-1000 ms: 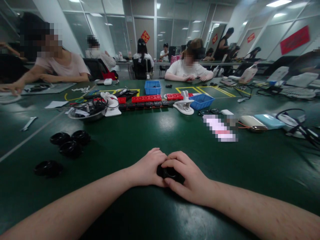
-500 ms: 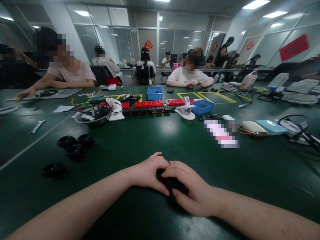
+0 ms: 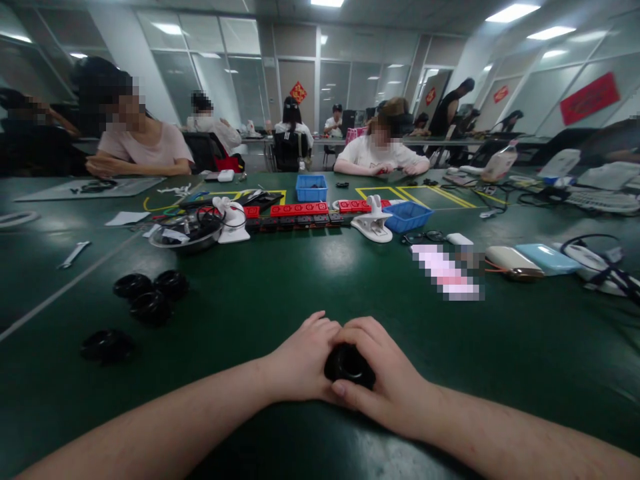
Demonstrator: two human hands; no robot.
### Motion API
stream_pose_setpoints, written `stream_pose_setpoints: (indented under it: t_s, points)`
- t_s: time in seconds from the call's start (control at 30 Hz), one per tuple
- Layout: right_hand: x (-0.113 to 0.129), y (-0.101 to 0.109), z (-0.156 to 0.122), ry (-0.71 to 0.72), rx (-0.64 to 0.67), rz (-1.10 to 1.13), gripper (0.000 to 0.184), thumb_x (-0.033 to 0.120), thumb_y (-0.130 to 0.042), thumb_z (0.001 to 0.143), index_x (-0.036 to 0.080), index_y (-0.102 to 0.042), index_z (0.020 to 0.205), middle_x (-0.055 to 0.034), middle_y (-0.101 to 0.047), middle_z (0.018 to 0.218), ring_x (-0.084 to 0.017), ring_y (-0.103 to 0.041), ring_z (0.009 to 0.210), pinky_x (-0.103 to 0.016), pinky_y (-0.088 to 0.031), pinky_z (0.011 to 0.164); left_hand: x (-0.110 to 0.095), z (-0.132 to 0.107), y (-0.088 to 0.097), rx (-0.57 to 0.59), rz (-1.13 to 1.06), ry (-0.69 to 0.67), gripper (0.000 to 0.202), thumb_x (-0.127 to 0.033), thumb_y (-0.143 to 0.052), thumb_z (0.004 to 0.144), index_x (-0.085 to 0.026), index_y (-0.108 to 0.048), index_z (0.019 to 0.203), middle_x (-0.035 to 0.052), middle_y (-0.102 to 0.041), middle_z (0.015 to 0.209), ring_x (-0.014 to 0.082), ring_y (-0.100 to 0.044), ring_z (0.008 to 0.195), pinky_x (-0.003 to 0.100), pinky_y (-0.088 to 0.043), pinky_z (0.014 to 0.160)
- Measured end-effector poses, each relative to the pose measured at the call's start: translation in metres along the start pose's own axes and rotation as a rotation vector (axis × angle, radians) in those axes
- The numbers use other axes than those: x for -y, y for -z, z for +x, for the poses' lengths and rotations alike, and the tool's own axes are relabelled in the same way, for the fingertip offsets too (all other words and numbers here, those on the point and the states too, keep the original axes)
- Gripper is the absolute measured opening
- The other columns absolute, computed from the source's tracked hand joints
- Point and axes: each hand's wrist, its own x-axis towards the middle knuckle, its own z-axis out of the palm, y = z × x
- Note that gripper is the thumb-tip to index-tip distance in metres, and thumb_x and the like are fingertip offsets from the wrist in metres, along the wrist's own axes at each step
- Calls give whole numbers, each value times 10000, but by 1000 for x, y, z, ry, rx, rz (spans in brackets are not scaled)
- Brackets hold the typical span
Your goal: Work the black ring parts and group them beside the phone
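Both my hands meet around a round, glossy black part with a hollow centre (image 3: 350, 365), low over the green table. My right hand (image 3: 395, 377) curls over it, fingers across the far side and thumb along the near side. My left hand (image 3: 303, 357) is closed against its left side, with most fingertips hidden behind the part and the other hand. To the left, several similar black hollow parts stand on the table: a cluster (image 3: 151, 307) and a single one (image 3: 107, 345) nearer to me.
Ahead lie a metal bowl of cables (image 3: 187, 243), white clip-shaped stands (image 3: 373, 223), red socket strips (image 3: 300, 209) and blue baskets (image 3: 407, 217). A wrench (image 3: 75, 255) is at left; pouches (image 3: 547, 259) and cables at right. Co-workers sit across the table.
The black part has turned so its hollow opening faces up towards me. My left thumb has slid out of sight beneath it. A co-worker at left has drawn an outstretched arm back.
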Motion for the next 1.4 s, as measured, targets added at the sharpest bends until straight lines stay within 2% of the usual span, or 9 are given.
stream_pose_setpoints:
  t_s: [0.17, 0.33, 0.53, 0.7, 0.8, 0.93, 1.03, 1.2, 1.4]
  points:
    - [0, 0, 1, 7, 14, -32, 183, 220, -556, 752, 171, -541, 928, -71, -517, 921, -188, -494, 846, -367, -438, 757, 4, 0, 2, -11, -36, -17, 409, -387, -747, 572, -172, -551, 860, 8, -584, 851, 214, -555, 867, 446, -220, 1030]
    - [-1, 1, 1, 135, 5, 36, 246, 118, -511, 723, 179, -535, 961, -70, -536, 934, -182, -501, 885, -356, -439, 786, 7, 0, 7, 25, -71, -53, 321, -305, -753, 583, -201, -550, 808, -30, -574, 819, 188, -560, 855, 442, -206, 1030]
    - [2, 5, 3, 262, 66, 168, 339, 49, -429, 658, 150, -543, 961, -78, -567, 925, -178, -508, 911, -360, -428, 827, 13, 1, 15, 127, -172, -132, 153, -282, -697, 692, -214, -586, 772, -54, -594, 832, 167, -557, 926, 454, -136, 1048]
    - [3, 5, 5, 281, 79, 183, 310, 63, -411, 666, 147, -545, 932, -71, -596, 887, -170, -529, 903, -383, -400, 885, 14, 0, 17, 148, -194, -125, 177, -317, -702, 691, -208, -594, 779, -48, -594, 824, 163, -560, 923, 451, -131, 1054]
    - [4, 5, 4, 292, 74, 176, 249, 93, -432, 690, 155, -555, 897, -72, -590, 901, -172, -530, 926, -393, -378, 915, 12, -1, 15, 134, -159, -114, 323, -365, -728, 645, -222, -588, 898, -17, -601, 929, 195, -538, 989, 472, -115, 1056]
    - [4, 4, 3, 281, 17, 148, 265, 137, -491, 716, 166, -537, 976, -71, -576, 951, -181, -514, 965, -402, -351, 935, 7, -1, 10, 110, -107, -90, 619, -438, -750, 571, -229, -513, 1103, 46, -550, 1136, 257, -459, 1115, 501, -98, 1057]
    - [1, 3, 1, 196, -49, 94, 260, 192, -532, 737, 167, -519, 995, -76, -554, 960, -191, -495, 929, -381, -399, 850, 2, -1, 3, 48, -88, -29, 701, -466, -759, 522, -201, -494, 1114, 71, -542, 1146, 279, -462, 1106, 508, -125, 1056]
    - [-2, 1, 0, 38, -31, 16, 209, 304, -559, 761, 170, -518, 915, -71, -523, 911, -188, -481, 847, -358, -424, 767, -5, 1, -2, -11, -84, 56, 506, -421, -745, 555, -193, -525, 950, 41, -598, 991, 257, -538, 981, 504, -181, 1043]
    - [-2, 2, 2, 62, -18, 49, 168, 134, -505, 704, 172, -521, 867, -63, -526, 888, -174, -490, 844, -333, -444, 755, -2, 2, 2, 9, -107, 31, 330, -293, -736, 577, -191, -545, 827, 1, -591, 876, 215, -552, 885, 486, -186, 1037]
